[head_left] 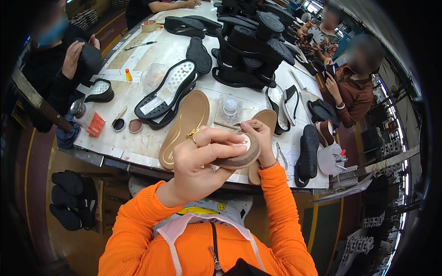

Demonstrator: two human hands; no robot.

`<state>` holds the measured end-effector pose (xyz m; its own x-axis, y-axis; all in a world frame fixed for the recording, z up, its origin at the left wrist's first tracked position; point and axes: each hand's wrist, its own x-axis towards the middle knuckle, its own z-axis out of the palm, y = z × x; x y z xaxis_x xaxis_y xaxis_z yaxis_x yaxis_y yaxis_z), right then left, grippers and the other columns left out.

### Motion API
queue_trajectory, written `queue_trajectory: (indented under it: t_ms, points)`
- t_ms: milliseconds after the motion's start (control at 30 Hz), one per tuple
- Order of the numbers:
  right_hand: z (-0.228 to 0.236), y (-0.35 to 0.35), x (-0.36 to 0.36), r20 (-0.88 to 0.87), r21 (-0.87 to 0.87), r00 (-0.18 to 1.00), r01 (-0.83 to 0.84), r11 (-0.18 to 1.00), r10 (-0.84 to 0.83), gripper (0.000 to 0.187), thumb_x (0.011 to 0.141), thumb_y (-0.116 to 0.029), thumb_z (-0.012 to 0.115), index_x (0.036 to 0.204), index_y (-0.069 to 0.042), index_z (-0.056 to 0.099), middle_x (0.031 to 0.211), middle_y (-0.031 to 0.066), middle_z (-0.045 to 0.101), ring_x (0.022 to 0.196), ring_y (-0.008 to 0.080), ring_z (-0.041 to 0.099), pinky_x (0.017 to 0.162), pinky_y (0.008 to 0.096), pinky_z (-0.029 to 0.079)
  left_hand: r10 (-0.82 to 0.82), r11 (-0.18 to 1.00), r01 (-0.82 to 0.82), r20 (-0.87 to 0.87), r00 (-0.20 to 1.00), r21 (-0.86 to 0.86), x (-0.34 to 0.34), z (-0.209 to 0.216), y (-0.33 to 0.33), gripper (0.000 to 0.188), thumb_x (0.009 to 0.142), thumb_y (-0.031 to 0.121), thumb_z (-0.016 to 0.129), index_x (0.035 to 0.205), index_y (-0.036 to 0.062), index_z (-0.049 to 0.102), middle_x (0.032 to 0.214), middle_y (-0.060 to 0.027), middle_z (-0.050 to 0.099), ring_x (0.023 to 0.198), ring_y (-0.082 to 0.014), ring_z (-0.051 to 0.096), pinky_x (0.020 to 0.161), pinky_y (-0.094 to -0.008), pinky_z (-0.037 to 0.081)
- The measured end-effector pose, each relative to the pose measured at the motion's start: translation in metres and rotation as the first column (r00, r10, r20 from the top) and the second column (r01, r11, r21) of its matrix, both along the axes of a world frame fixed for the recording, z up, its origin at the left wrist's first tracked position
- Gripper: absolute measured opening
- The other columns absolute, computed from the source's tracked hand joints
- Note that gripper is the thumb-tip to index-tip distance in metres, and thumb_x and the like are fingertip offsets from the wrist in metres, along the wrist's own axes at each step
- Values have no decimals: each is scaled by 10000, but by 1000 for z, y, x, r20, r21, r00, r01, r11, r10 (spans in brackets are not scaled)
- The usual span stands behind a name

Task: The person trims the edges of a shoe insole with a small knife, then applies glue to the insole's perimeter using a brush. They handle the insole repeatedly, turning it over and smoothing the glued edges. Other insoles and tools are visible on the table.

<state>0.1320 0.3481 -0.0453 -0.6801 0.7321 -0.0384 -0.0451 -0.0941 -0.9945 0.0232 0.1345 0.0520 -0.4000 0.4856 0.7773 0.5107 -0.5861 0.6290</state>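
Observation:
My left hand (198, 154) is closed round an insole (237, 162), holding it up over the table's near edge. Its grey-brown underside shows, with a white round patch (249, 143) near the end; my fingertips press there. Just behind, my right hand (262, 138) pinches a thin stick-like tool (248, 126) close to the insole's far edge; its tip is partly hidden. A tan insole (188, 124) with gold lines lies beyond my left hand. Another tan insole (266, 118) lies partly behind my right hand. A small white-lidded pot (230, 106) stands on a board beyond both hands.
Black soles (248, 55) are piled high at the table's far middle. A large sole with a white inside (170, 87) lies left. Nearby stand a red-and-white container (90, 120) and open round tins (135, 125). A white cup (329, 158) holds pens at right. Co-workers work on both sides.

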Motion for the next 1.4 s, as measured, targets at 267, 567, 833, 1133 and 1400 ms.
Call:
queue_trajectory:
  t_ms: [267, 567, 833, 1133, 1400]
  points:
    - [-3, 0, -1, -35, 30, 999, 9, 1000, -8, 174, 866, -144, 708, 919, 16, 665, 806, 64, 672, 698, 107, 625, 661, 220, 514, 179, 984, -179, -21, 984, -5, 0, -13, 13, 498, 594, -100, 732, 1059, 76, 721, 977, -69, 608, 632, -141, 495, 561, -256, 417]
    - [-5, 2, 0, -29, 51, 1000, -1, 999, 2, 143, 889, -129, 671, 930, 6, 647, 823, 57, 671, 707, 104, 630, 648, 222, 513, 82, 993, -77, 52, 995, -95, -6, -8, 7, 401, 661, -124, 706, 1026, 41, 707, 970, -95, 633, 816, -183, 637, 695, -257, 496]
    - [14, 1, 2, -90, -135, 993, 59, 989, -72, 307, 985, -226, 537, 1133, 31, 616, 783, 100, 681, 662, 137, 666, 609, 223, 540, -252, 956, 283, 282, 926, -74, -27, -4, -22, 225, 675, -72, 767, 851, 38, 681, 900, -74, 666, 875, -178, 647, 923, -316, 452]
    - [68, -65, 37, -119, 259, 975, -154, 953, 190, 450, 813, -100, 718, 1223, 18, 577, 968, 125, 694, 845, 168, 669, 739, 279, 535, -574, 810, 409, 427, 699, 419, -62, -22, -25, 214, 799, 255, 754, 887, 179, 575, 899, 16, 521, 962, -156, 512, 1116, -514, 274]
    - [78, -108, 31, 58, 702, 992, -117, 702, 108, 342, 670, 16, 794, 996, -8, 695, 938, 101, 715, 815, 154, 684, 721, 249, 524, -821, 571, 485, 450, 351, 662, -83, -42, -29, 222, 748, 136, 772, 875, 209, 604, 993, 59, 518, 1067, -156, 476, 1149, -524, 169]
